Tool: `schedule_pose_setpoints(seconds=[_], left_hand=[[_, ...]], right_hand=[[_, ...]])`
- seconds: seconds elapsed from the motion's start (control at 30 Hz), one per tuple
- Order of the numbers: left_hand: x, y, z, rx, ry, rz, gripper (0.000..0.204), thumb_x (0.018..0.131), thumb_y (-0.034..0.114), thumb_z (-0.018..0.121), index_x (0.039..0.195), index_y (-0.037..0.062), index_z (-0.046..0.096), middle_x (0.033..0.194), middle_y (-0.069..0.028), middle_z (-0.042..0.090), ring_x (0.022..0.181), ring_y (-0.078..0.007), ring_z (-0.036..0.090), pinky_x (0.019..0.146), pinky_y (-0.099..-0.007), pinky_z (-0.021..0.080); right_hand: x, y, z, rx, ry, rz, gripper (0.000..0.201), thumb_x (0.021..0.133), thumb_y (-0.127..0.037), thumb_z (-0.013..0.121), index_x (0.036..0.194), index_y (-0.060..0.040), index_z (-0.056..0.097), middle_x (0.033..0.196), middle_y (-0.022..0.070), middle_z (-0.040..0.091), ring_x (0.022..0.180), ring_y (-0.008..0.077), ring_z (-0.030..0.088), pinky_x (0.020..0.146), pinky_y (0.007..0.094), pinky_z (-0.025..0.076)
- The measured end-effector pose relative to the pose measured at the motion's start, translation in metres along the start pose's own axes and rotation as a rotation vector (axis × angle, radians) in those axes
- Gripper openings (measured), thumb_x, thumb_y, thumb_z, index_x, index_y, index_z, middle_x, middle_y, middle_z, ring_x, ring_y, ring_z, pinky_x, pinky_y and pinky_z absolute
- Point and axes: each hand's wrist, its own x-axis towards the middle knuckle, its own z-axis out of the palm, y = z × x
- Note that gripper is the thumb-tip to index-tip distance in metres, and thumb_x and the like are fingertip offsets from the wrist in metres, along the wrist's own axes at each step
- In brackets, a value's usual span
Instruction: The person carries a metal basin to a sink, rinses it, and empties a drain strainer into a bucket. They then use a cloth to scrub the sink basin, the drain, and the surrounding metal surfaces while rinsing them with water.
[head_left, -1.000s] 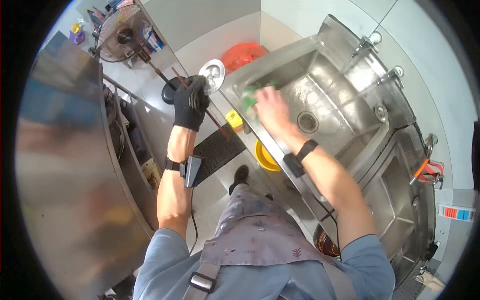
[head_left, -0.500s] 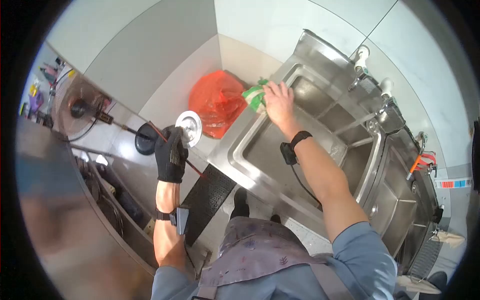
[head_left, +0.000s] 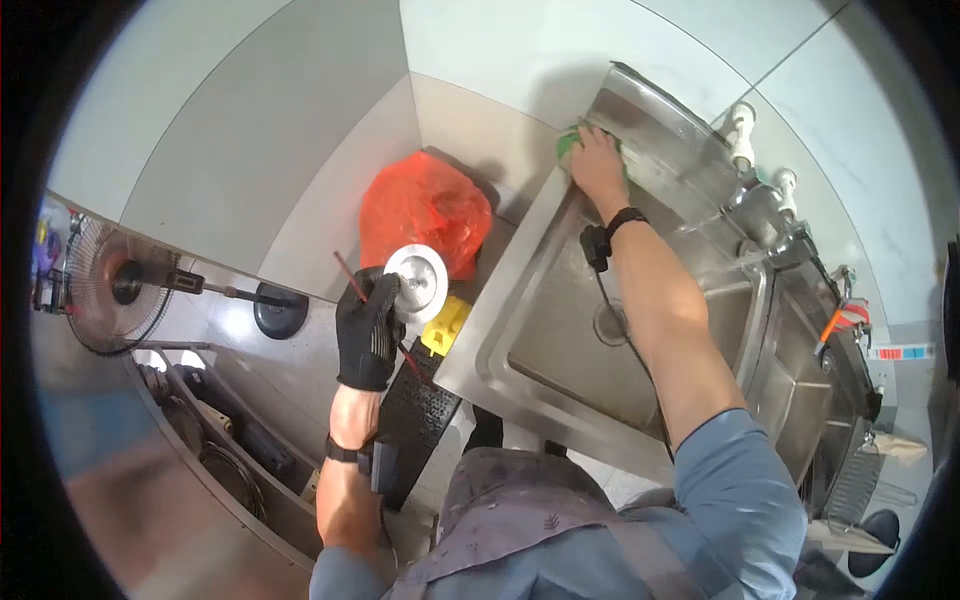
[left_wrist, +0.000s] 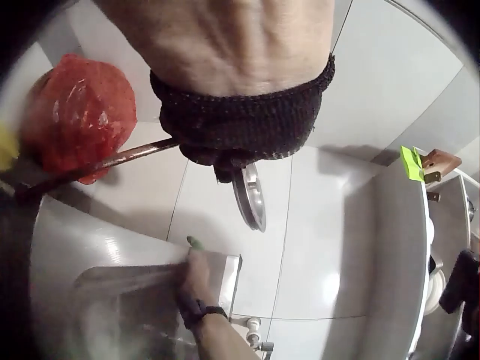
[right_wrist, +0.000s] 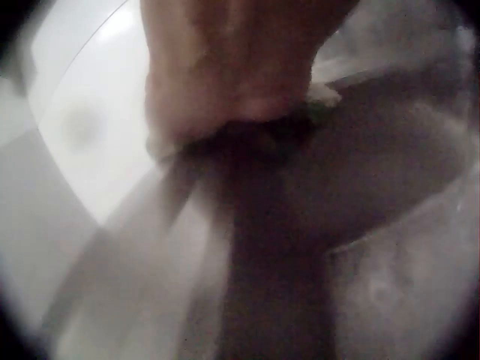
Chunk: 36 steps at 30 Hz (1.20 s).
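The left hand [head_left: 366, 332], in a black glove, grips a thin reddish-brown rod [head_left: 347, 272] and a round metal sink strainer [head_left: 417, 283]. In the left wrist view the rod [left_wrist: 112, 162] sticks out on one side of the glove and the strainer [left_wrist: 250, 198] shows edge-on. The bare right hand [head_left: 598, 168] presses a green cloth [head_left: 571, 143] on the far left corner of the steel sink [head_left: 515, 262], by its backsplash. The right wrist view is blurred; the fingers are hidden there below the hand [right_wrist: 229, 82].
A red plastic bag [head_left: 425, 212] and a yellow object [head_left: 444, 326] stand left of the sink. A fan [head_left: 120, 285] is at the far left, above a steel counter [head_left: 170, 500]. Taps [head_left: 765, 205] line the sink's back. A black mat [head_left: 415, 415] lies on the floor.
The right hand has moved with the cloth from over the basin, along the left rim, to the far corner. The left hand keeps the rod and strainer. The head view has shifted.
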Motion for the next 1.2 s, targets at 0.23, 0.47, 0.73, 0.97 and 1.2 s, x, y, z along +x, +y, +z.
schedule_pose_setpoints(seconds=[0.23,0.47,0.73,0.97,1.2], left_hand=[[0.009,0.024,0.027,0.057,-0.122,0.003,0.015,0.093,0.02,0.07,0.097,0.006,0.066,0.066,0.0012,0.056,0.045,-0.0063,0.045,0.04,-0.0226,0.034],[-0.015,0.054,0.054,0.04,-0.173,0.065,0.012,0.092,0.016,0.068,0.097,0.0043,0.067,0.064,0.0002,0.055,0.044,-0.0075,0.045,0.04,-0.0231,0.033],[-0.034,0.049,0.054,-0.04,-0.283,0.103,0.014,0.094,0.017,0.066,0.093,0.0026,0.064,0.068,-0.0035,0.059,0.051,-0.0144,0.053,0.047,-0.0283,0.043],[-0.052,0.017,0.1,-0.033,-0.441,0.08,0.013,0.096,0.015,0.062,0.089,0.0035,0.063,0.069,-0.004,0.059,0.054,-0.0171,0.055,0.05,-0.0304,0.046],[-0.07,-0.011,0.167,0.053,-0.518,0.04,0.009,0.094,0.012,0.064,0.092,0.0039,0.064,0.069,-0.0021,0.058,0.054,-0.0137,0.053,0.049,-0.0275,0.043]], right_hand=[[-0.087,-0.068,-0.042,0.14,-0.001,-0.086,0.048,0.097,-0.026,0.048,0.138,-0.0024,0.053,0.145,0.0209,0.049,0.134,0.0451,0.043,0.112,0.0483,0.037],[-0.204,-0.137,-0.119,0.389,0.031,-0.283,0.039,0.092,-0.016,0.058,0.128,-0.0001,0.059,0.136,0.0248,0.054,0.121,0.0487,0.048,0.107,0.0536,0.04],[-0.32,-0.155,-0.173,0.363,-0.186,-0.425,0.04,0.09,-0.013,0.058,0.129,-0.0064,0.059,0.14,0.0158,0.053,0.126,0.037,0.052,0.106,0.0438,0.045],[-0.39,-0.075,-0.207,0.354,-0.201,-0.486,0.038,0.082,-0.018,0.066,0.12,-0.0171,0.063,0.129,0.0007,0.058,0.113,0.0293,0.054,0.093,0.0406,0.05],[-0.454,0.061,-0.277,0.352,-0.247,-0.482,0.04,0.08,-0.013,0.063,0.12,-0.0152,0.065,0.125,0.0014,0.061,0.107,0.0273,0.057,0.092,0.0382,0.05]])
